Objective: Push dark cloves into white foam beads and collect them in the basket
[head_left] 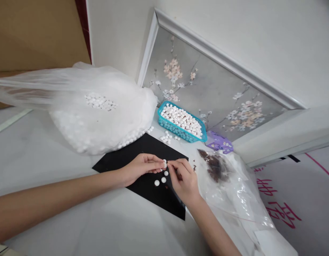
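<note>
- White bead (pixel 165 165): rounded, plain white, partly covered by fingers; finer surface detail too small to tell.
- Loose white beads (pixel 156 182), of like finish, lie on the black mat (pixel 139 150) just below the hands.
- Mat edges: angular; the upper left edge lies beside the mesh bag (pixel 106 89), the right corner near the clear plastic bag (pixel 243 199).
- Open room: bare worktop (pixel 106 220) on the near side; the teal basket (pixel 181 134) bounds the far side.
- Left hand (pixel 145 166): pinches the bead at its fingertips, above the mat.
- Right hand (pixel 183 179): fingertips narrow, at the bead's right side; cannot tell whether they grip anything.
</note>
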Available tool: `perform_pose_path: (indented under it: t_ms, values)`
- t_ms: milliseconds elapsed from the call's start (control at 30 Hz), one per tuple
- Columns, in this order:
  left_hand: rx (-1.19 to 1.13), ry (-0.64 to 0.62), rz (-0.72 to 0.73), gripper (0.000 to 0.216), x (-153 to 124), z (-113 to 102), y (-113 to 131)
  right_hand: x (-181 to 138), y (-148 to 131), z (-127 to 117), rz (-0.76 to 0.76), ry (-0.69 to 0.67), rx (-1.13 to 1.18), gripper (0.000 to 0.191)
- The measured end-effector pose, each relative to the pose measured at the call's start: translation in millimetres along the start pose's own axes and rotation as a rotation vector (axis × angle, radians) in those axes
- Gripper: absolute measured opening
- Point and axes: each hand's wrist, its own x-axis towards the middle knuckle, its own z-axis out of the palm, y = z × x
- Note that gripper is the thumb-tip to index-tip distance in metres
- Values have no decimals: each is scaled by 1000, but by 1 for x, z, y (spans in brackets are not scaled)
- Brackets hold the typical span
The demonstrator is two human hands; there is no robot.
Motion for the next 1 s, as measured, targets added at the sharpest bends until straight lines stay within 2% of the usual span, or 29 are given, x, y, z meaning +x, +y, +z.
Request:
perform_pose_path:
  t_ms: [167,333,733,833,933,1000]
  values:
    - [9,6,-5,28,-1,-1,1,0,0,0,30,-30,64,18]
    - [-32,12,-11,24,-1,-1,2,-1,2,3,46,-12,82,14]
    - [-83,-4,-4,21,1,-3,-1,-1,0,8,1,-14,67,13]
    - [-7,-2,27,23,2,-2,0,1,2,3,3,-70,77,14]
    - [174,20,145,26,5,-5,0,9,16,-1,66,-154,111,15]
    - [361,59,250,25,7,-8,0,18,32,2,155,-112,101,19]
